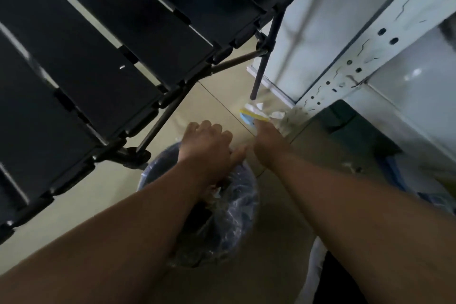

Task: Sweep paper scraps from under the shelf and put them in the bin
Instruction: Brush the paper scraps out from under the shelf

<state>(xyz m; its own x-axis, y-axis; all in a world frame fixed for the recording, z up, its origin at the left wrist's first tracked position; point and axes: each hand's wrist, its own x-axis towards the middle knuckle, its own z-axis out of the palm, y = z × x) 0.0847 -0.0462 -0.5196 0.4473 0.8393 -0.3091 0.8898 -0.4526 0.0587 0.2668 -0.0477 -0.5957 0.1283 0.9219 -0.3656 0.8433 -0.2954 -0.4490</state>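
Forearms: both bare, reaching fwd from bottom of view, nearest the lens.
Left hand [209, 140]: palm down over far rim of round dark bin lined w/ clear plastic bag [237, 217]; fingers curled loosely, thumb out to the right, touching the bag edge; can't tell if it pinches the liner.
Right hand [267, 142]: closed round handle of small blue-and-yellow brush or dustpan [251, 116], fingers hidden behind the wrist, blurred.
White paper scraps [277, 114]: on beige tiled floor [74, 205], touching the tool's far edge, just beside foot of white perforated metal shelf upright [365, 57].
Bin contents: a few pale bits visible inside, under left wrist.
Black slatted folding table [98, 57]: upper left, its thin dark leg [262, 64] ending near the scraps.
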